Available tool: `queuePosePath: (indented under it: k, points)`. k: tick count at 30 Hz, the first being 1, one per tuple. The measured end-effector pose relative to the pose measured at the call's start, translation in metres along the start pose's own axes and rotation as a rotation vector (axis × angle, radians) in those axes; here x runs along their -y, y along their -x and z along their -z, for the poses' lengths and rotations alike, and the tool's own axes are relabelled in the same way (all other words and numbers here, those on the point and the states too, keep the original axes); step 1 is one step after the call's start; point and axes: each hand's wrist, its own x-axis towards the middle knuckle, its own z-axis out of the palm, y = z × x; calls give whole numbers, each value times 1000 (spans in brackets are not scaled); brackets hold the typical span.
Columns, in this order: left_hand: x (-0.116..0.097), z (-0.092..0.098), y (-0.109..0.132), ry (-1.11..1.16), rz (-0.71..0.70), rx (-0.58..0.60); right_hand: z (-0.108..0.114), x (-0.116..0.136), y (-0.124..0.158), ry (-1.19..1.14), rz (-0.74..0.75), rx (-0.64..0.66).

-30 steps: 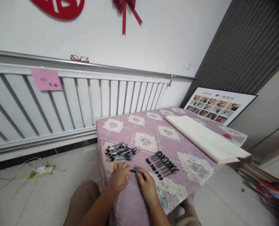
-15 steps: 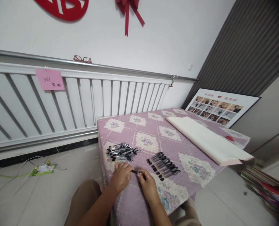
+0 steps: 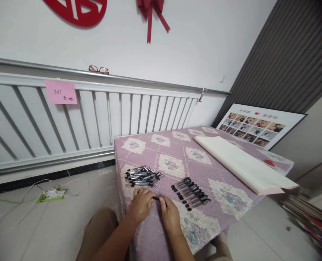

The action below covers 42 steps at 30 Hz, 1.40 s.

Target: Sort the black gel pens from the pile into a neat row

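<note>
Between my two hands is a black pen (image 3: 155, 198), mostly covered by fingers. My left hand (image 3: 142, 205) is closed around its left end, near the bed-like table's front left side. The fingers of my right hand (image 3: 169, 214) pinch its other end. Just beyond my left hand lies a loose pile of clear and black pens and parts (image 3: 141, 176). To the right of my right hand, several assembled-looking pens (image 3: 192, 193) with dark caps lie side by side in a slanting row. How the held pen's parts fit together is hidden.
A purple flowered cloth (image 3: 177, 159) covers the table. A large cream sheet (image 3: 231, 163) lies folded at the right. Behind stands a white radiator (image 3: 128, 112) with glasses (image 3: 98, 69) on its pipe. A power strip (image 3: 53, 195) with cables is on the floor at left.
My right fingers have closed in on the pen, and less of it shows between my hands. The whole view has shifted slightly. The pile and the row look unchanged.
</note>
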Motion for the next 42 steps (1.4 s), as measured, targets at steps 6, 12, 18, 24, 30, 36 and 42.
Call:
queuePosePath:
  k: [6, 12, 18, 24, 30, 36, 42]
  points:
    - [0, 0, 0, -27, -6, 10, 1, -6, 4, -155, 18, -45]
    - [0, 0, 0, 2, -19, 11, 7, 3, 3, -82, 59, 9]
    - [-1, 1, 0, -27, -9, 25, 2, -4, 3, -65, 23, -28]
    - [0, 1, 0, -16, -13, 17, 4, 0, 4, -43, 52, 10]
    - [-1, 2, 0, -6, -7, 23, 3, -1, 3, -62, 26, -19]
    - [-1, 2, 0, -18, -11, 18, 4, -1, 3, -44, 35, 14]
    - [-2, 2, 0, -30, -7, 12, 2, -3, 3, -85, 27, -16]
